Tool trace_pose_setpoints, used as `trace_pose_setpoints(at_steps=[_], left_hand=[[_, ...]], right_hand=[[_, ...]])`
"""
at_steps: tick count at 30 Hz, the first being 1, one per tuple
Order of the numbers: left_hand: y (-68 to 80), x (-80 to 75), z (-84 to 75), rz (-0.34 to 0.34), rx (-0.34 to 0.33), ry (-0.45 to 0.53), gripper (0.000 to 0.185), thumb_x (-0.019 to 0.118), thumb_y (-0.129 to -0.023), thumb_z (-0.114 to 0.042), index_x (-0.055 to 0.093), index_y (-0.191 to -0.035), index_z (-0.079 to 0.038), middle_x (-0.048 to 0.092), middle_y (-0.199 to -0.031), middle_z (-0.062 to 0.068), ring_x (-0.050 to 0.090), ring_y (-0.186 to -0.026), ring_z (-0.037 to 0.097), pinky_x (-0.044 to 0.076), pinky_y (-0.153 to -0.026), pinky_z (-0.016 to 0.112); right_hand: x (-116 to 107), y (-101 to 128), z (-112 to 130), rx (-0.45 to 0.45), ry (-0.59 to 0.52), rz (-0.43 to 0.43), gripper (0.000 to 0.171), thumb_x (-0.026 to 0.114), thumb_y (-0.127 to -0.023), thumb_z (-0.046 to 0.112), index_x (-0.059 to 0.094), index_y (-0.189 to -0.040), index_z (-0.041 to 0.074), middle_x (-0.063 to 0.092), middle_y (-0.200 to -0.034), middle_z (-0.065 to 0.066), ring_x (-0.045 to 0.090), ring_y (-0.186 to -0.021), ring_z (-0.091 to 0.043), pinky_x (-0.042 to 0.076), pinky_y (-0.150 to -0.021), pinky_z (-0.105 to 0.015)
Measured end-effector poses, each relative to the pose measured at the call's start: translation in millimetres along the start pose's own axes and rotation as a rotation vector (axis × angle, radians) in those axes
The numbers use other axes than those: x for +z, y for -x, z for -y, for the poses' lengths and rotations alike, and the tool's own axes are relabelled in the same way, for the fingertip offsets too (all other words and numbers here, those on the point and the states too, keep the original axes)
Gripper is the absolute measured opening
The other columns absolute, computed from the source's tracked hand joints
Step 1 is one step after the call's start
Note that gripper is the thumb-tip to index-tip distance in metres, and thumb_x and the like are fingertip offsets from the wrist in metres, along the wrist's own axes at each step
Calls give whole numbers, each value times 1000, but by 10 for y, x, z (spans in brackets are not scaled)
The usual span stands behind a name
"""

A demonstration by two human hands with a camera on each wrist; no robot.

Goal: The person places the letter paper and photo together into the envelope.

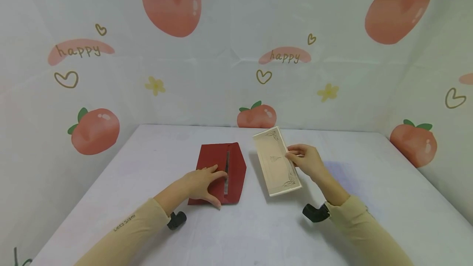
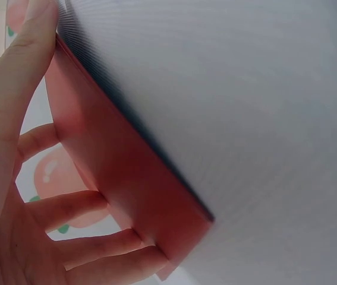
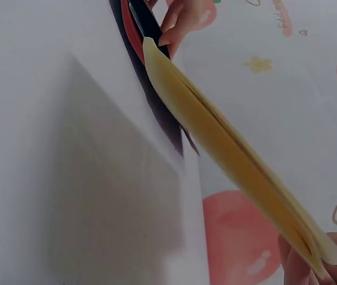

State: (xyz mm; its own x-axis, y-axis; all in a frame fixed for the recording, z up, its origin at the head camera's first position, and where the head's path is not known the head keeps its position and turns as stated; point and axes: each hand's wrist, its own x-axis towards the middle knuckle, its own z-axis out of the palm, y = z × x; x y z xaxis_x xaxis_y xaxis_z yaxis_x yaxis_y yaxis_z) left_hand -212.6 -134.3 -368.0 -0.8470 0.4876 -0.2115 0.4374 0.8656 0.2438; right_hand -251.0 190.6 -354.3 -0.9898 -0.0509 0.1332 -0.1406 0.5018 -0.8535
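The left hand (image 1: 204,184) lies palm-down on the red envelope (image 1: 218,173), fingers spread flat and pressing it to the white table (image 1: 148,233). Just right of it, the right hand (image 1: 306,161) pinches the far-right edge of a cream card (image 1: 276,161), lifted and tilted above the table.

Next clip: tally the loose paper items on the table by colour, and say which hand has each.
Red: 1, the red envelope, lying flat on the table under the left hand.
Cream: 1, the cream card, pinched at its edge by the right hand and lifted off the table.
Total: 2
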Motion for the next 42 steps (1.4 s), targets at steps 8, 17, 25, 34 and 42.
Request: trace_pose_setpoints(at_steps=[8,17,25,34,42], left_hand=[[0,-5,-3,0,5,-11,81,76,-65,-58,44,-133,-27,35,-148,18,42,-129,43,44,-95,57],[-3,3,-7,2,-2,-26,80,76,-65,-58,44,-132,-29,36,-148,17,42,-130,42,45,-95,57],[-4,7,-11,3,-2,-18,80,77,-65,-57,45,-132,-28,36,-148,18,43,-129,42,45,-94,57],[-21,13,-8,-2,-14,-21,80,77,-64,-58,45,-132,-29,36,-148,16,43,-130,41,45,-95,55],[-28,10,-7,-7,-10,-25,82,77,-64,-58,45,-132,-29,36,-148,17,43,-130,41,44,-96,56]], right_hand=[[104,-21,29,2,-29,14,30,62,-87,5,59,-111,-11,68,-96,-26,61,-67,-1,53,-60,-17],[215,-21,82,-8,-57,32,30,63,-86,4,59,-111,-12,68,-94,-25,63,-69,-5,54,-61,-19],[320,-33,126,-16,-45,52,31,64,-85,4,59,-112,-12,68,-94,-26,66,-71,-11,54,-60,-19],[460,-62,138,-4,-60,98,32,63,-86,3,58,-115,-10,68,-96,-25,68,-73,-12,57,-63,-24],[567,-76,135,-15,-71,118,31,62,-86,1,58,-114,-11,68,-94,-25,69,-77,-16,58,-65,-29]])
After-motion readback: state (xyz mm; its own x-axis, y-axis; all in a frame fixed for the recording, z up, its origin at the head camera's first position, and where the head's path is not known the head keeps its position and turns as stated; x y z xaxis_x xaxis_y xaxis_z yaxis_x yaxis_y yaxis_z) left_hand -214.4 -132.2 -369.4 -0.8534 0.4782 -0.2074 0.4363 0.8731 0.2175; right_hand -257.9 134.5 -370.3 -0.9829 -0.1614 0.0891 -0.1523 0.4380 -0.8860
